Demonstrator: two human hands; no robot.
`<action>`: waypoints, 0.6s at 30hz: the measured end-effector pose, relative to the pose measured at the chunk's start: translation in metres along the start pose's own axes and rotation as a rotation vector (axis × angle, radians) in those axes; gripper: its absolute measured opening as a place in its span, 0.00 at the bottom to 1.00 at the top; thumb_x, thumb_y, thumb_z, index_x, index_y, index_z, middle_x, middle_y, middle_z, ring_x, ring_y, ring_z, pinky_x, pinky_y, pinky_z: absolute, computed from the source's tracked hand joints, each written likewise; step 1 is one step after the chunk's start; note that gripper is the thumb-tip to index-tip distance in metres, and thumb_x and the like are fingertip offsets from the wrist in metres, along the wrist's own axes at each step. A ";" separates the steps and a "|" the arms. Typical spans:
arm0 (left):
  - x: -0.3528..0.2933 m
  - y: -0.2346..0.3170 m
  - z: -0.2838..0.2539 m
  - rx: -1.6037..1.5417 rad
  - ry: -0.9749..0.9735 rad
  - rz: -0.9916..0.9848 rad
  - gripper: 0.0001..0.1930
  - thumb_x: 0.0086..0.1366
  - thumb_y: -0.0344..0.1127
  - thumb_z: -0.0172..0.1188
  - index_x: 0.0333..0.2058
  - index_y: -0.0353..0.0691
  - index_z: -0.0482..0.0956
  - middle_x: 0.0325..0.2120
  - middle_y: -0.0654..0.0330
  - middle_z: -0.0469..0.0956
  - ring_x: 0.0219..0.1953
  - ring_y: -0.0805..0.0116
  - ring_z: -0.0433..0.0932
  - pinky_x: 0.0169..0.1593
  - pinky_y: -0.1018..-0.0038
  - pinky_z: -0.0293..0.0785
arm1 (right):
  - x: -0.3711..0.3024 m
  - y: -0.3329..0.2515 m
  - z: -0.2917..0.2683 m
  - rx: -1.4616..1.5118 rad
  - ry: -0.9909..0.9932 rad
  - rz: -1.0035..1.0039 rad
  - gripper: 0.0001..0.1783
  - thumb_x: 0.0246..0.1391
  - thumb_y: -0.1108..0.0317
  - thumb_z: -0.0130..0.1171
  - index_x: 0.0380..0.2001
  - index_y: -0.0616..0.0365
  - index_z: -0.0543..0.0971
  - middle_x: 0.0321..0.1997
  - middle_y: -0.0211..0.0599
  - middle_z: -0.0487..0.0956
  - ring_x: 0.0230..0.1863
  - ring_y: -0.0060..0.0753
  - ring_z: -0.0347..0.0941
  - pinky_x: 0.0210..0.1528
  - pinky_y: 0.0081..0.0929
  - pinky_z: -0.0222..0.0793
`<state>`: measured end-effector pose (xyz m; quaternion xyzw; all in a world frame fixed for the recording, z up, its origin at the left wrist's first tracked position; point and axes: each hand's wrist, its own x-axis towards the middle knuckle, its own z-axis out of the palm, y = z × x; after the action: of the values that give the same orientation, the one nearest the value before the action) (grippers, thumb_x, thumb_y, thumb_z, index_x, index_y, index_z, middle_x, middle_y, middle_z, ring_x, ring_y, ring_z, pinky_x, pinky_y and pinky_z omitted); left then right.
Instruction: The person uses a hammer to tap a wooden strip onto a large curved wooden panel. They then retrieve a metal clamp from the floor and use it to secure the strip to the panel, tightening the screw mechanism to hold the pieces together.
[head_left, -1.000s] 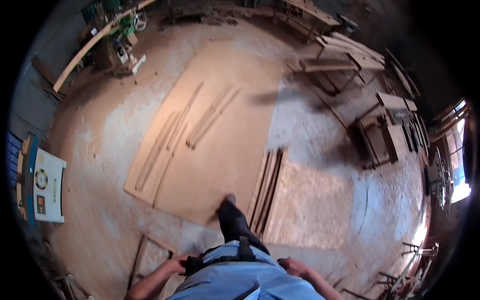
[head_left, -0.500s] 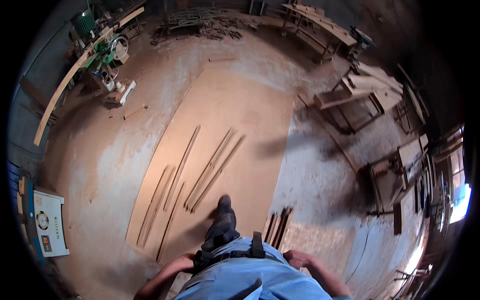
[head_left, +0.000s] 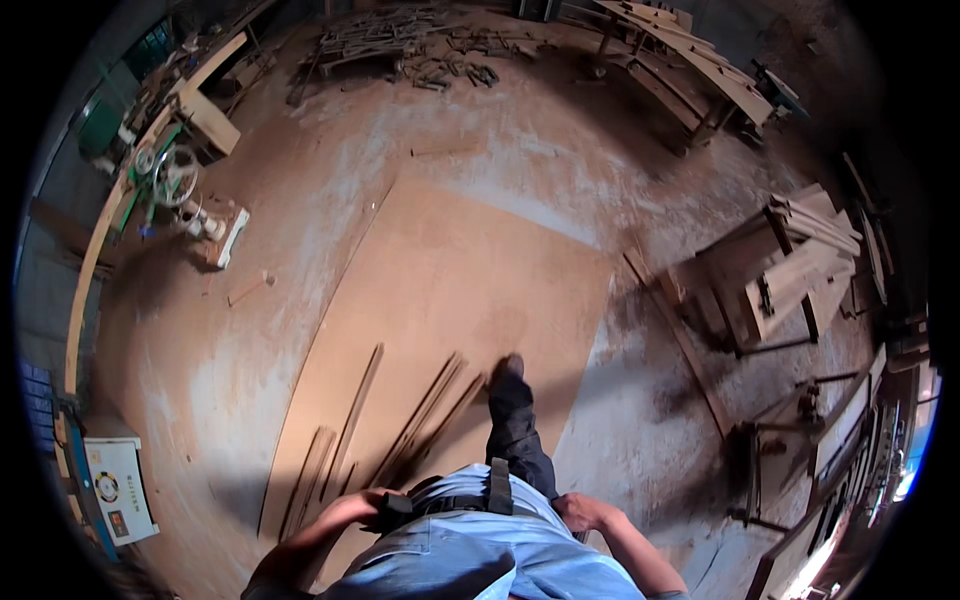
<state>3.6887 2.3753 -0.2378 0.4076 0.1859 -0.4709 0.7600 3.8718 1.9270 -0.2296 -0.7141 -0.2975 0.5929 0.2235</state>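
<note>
Tan sheet [head_left: 460, 270] bears wooden strips [head_left: 418, 415].

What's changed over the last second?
The person has stepped farther along the brown sheet; the wooden strips now sit lower in view, nearer the body. No grab or release shows: the left hand and right hand stay by the waist.

The black belt [head_left: 462, 503] runs crosswise at about 6 o'clock in the view, worn at the waist and bowed slightly. A flat black strap [head_left: 500, 487] stands across it, its free end toward 12 o'clock. Toward the 9 o'clock end sits a dark, bulky piece, perhaps a pouch [head_left: 392, 512], its outline lost in shadow.
</note>
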 end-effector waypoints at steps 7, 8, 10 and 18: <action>0.074 0.236 -0.025 -0.619 -0.189 0.145 0.15 0.66 0.33 0.58 0.48 0.33 0.75 0.38 0.62 0.80 0.38 0.75 0.77 0.42 0.76 0.74 | 0.062 -0.002 -0.270 0.030 -0.061 0.077 0.15 0.48 0.60 0.50 0.28 0.61 0.78 0.29 0.54 0.79 0.33 0.55 0.76 0.37 0.45 0.70; 0.089 0.259 -0.036 -0.653 -0.210 0.141 0.14 0.67 0.31 0.56 0.49 0.32 0.75 0.40 0.62 0.80 0.40 0.75 0.78 0.46 0.75 0.75 | 0.069 -0.006 -0.302 -0.033 -0.073 0.073 0.15 0.50 0.61 0.49 0.30 0.62 0.79 0.32 0.53 0.81 0.36 0.54 0.77 0.39 0.44 0.71; 0.122 0.287 -0.078 -0.526 -0.166 0.162 0.13 0.68 0.31 0.56 0.49 0.32 0.77 0.41 0.61 0.81 0.43 0.74 0.79 0.50 0.74 0.75 | 0.088 -0.016 -0.377 -0.065 -0.115 0.077 0.14 0.50 0.62 0.50 0.31 0.60 0.79 0.35 0.50 0.82 0.38 0.53 0.77 0.41 0.43 0.72; 0.250 0.525 -0.223 0.390 0.129 0.250 0.18 0.57 0.30 0.66 0.47 0.35 0.79 0.37 0.64 0.81 0.32 0.80 0.76 0.31 0.80 0.73 | 0.201 -0.040 -0.644 -0.140 -0.184 0.173 0.24 0.51 0.63 0.52 0.52 0.55 0.79 0.52 0.52 0.79 0.56 0.52 0.75 0.57 0.41 0.70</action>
<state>4.2884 2.5293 -0.3052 0.5958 0.0877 -0.3733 0.7057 4.5206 2.1159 -0.2190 -0.6936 -0.2948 0.6507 0.0928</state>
